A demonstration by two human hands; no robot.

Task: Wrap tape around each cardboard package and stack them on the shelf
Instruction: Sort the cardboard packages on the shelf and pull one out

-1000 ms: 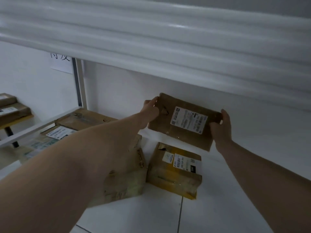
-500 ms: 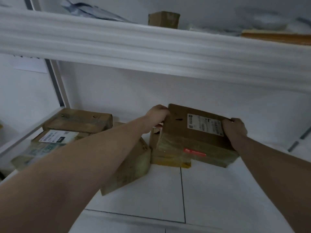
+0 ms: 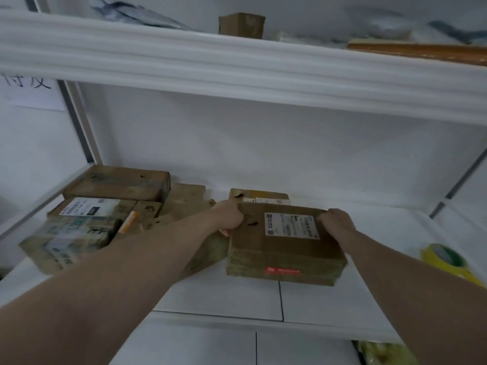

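Both forearms bare, no sleeves visible up to frame edge; left hand (image 3: pixel 230 216) & right hand (image 3: pixel 338 219) bare too, no gloves, rings, watch or bands; nails hard to make out, pic a bit blurred

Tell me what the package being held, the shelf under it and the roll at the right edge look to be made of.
Package: brown corrugated cardboard, matte top with a white paper label; its front side shines, apparently wrapped in clear tape. Shelf: smooth white panels with thin seams, probably painted metal or laminate. Roll: glossy yellowish ring, likely plastic packing tape.
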